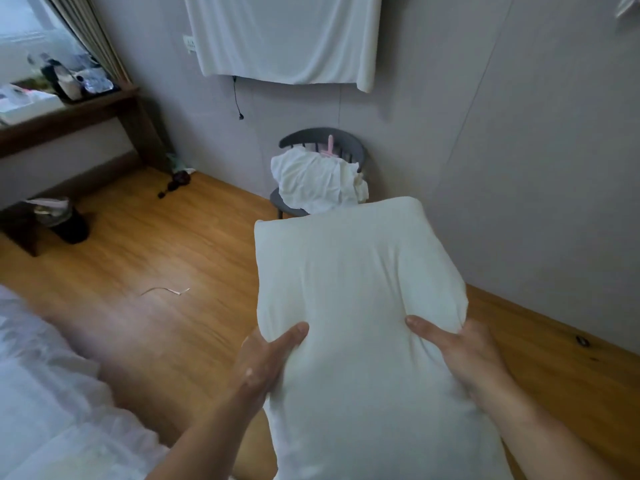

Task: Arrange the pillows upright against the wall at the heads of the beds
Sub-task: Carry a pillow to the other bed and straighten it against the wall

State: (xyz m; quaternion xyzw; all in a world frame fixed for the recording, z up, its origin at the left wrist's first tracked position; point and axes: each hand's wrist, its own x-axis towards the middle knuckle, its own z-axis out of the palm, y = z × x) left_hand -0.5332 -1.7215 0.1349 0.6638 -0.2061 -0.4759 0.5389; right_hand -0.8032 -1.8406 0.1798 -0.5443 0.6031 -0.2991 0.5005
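Pillow (353, 306) held lengthwise above the wooden floor (166, 258); left hand (263, 358) and right hand (464, 351) grip its sides, thumbs pressed on top.

The person holds a white pillow (349, 289) out in front, above the wooden floor (156, 258). The left hand (266, 358) grips its left edge, thumb pressed on top; the right hand (464, 348) grips the right edge the same way, denting the fabric. Beyond the pillow a dark chair (322, 140) stands against the grey wall (519, 133), with crumpled white cloth (315, 181) piled on its seat. A white sheet (284, 36) hangs on the wall above. A wooden desk (69, 116) carrying clutter stands at left, a bin (65, 220) beneath it, and a bed (41, 393) edge fills the lower left.
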